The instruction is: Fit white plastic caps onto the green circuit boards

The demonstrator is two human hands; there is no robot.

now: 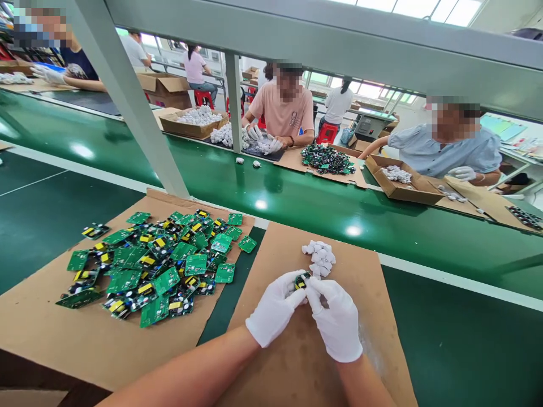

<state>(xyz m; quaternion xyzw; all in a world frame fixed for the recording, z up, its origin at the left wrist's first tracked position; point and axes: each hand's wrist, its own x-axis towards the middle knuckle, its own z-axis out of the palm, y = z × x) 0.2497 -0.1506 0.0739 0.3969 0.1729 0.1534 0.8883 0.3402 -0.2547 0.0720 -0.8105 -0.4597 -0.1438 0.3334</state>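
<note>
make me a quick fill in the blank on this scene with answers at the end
The left hand and right hand wear ____ gloves.
The pile of boards lies to the ____ of both hands.
That pile rests mostly on brown ____.
The shiny strip ahead is ____.

white; left; cardboard; green

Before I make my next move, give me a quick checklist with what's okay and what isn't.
1. Gloves on: ok. The left hand and right hand both wear white gloves.
2. Board supported: ok. The left hand's fingers hold the small circuit board, and the right hand's fingertips are at it.
3. Anything else pinched in the right fingertips: cannot tell; too small to see.
4. Pile of boards within its cardboard: not ok. One green board juts past the right edge.
5. White pieces apart from that pile: ok. They cluster on the right cardboard sheet, just beyond the hands.
</note>
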